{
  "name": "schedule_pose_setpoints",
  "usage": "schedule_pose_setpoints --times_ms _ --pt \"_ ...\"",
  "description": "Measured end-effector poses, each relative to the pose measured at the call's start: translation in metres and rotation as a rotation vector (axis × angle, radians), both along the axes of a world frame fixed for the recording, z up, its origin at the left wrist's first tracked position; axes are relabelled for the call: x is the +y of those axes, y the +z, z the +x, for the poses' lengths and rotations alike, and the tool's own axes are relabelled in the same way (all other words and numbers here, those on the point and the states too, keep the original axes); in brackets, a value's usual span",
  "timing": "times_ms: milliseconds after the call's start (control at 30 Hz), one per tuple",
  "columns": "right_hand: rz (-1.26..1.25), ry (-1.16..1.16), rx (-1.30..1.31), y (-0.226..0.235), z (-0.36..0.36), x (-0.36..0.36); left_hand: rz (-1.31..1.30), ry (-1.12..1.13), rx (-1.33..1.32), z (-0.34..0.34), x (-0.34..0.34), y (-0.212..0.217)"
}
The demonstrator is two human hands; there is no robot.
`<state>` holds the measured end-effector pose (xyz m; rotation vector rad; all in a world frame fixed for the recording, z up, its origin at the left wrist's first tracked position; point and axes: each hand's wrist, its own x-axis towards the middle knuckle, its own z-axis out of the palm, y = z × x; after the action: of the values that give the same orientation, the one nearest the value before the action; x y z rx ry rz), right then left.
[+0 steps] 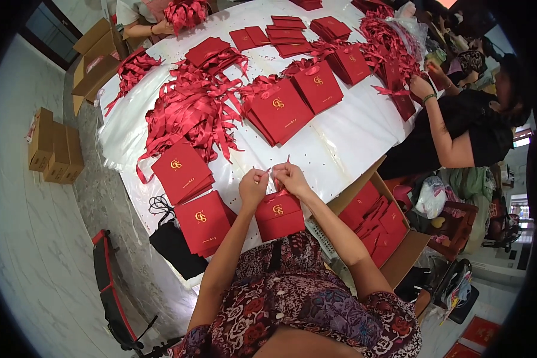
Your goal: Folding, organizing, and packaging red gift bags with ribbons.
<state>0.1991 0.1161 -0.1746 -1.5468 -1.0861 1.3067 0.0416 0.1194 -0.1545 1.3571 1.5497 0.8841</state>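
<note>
A small red paper gift bag [279,225] with a gold emblem stands at the near edge of the table, between my forearms. Just above its top, my left hand [253,187] pinches a thin red ribbon, and my right hand [290,180] pinches ribbon too, a short end poking up past its fingers. The two hands almost meet, and part of the ribbon is hidden behind the fingers. To the left lie two stacks of flat red bags, one nearer [201,222] and one farther [181,172]. Beyond them spreads a heap of red ribbons [188,110].
Ribboned red bags [280,110] stand in the middle of the white-covered table [334,152]. An open carton [414,247] of red bags is at my right. A black cloth pouch [176,250] lies near left. Co-workers handle ribbons at right [453,128] and far left [138,27].
</note>
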Motion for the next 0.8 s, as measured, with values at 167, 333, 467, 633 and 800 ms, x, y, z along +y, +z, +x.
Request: schedule_pose_setpoints --times_ms 167,333,467,633,800 --pt "-0.065 0.083 0.175 0.021 -0.015 -0.002 0.109 -0.014 0.028 -0.004 -0.006 -0.002" --pt "0.069 0.098 0.112 0.029 -0.009 -0.006 0.008 -0.09 -0.051 -0.001 -0.01 0.019" --pt "0.023 -0.003 0.28 0.056 0.0 -0.004 0.441 0.015 0.036 -0.008 -0.031 0.013" --pt "-0.087 -0.123 0.447 0.068 0.018 0.006 -0.029 -0.271 -0.372 -0.021 -0.052 0.014" --pt "0.057 -0.139 0.169 0.059 0.025 0.022 -0.006 -0.356 -0.256 -0.015 -0.071 0.044"
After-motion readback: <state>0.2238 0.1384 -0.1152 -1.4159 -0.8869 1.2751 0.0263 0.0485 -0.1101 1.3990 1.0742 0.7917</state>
